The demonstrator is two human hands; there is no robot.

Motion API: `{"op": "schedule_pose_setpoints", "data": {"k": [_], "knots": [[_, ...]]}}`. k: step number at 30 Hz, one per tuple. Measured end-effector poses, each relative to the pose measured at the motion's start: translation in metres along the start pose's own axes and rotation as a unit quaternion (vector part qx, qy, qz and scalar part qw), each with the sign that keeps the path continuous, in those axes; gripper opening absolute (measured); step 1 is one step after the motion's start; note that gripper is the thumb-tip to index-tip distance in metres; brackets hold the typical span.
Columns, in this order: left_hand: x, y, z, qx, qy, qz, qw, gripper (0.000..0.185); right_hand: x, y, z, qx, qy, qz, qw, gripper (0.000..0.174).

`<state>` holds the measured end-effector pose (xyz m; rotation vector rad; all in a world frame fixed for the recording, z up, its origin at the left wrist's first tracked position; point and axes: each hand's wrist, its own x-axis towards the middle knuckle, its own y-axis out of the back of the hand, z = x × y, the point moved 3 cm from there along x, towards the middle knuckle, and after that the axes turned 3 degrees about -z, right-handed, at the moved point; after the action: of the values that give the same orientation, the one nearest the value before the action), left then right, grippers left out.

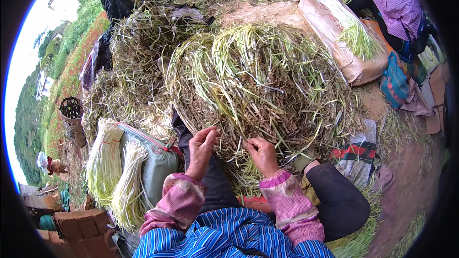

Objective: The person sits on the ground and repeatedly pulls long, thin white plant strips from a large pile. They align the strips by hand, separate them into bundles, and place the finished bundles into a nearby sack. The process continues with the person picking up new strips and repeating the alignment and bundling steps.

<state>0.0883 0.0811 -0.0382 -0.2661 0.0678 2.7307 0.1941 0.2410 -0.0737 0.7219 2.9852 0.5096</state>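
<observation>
My left hand (201,152) is raised over my leg, thumb and fingers drawn together, with no stalk visible in them. Just to its right, my right hand (263,154) pinches the end of a long brownish-green leaf (225,105) between thumb and fingers. The leaf runs up into a large heap of pale green stalks (244,50) with tangled brown roots and dry leaves, lying right in front of me. Beside my left arm, two bundles of pale stalks, a tied one (104,161) and a narrower one (129,186), rest against a grey-green sack (159,172).
A second heap of dry leaf waste (125,89) lies at left. At upper right, cleaned stalks (353,25) rest on a pale sack (337,50), near a seated person (398,14). A woven basket (71,118) and bricks (82,225) stand at left.
</observation>
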Motion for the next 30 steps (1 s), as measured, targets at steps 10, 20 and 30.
{"op": "schedule_pose_setpoints", "data": {"k": [10,20,30], "knots": [[0.002,0.013,-0.048,-0.095,0.08,0.119,0.985,0.045,-0.021,-0.018,0.022,-0.085,0.013,-0.158,0.984,0.023],[-0.011,0.058,-0.074,-0.107,0.059,0.12,0.985,0.02,0.087,-0.058,0.032,-0.264,-0.051,-0.024,0.963,0.024],[-0.022,-0.006,-0.027,-0.179,0.054,-0.095,0.978,0.034,-0.037,-0.003,-0.037,-0.028,-0.039,-0.049,0.998,0.015]]}}
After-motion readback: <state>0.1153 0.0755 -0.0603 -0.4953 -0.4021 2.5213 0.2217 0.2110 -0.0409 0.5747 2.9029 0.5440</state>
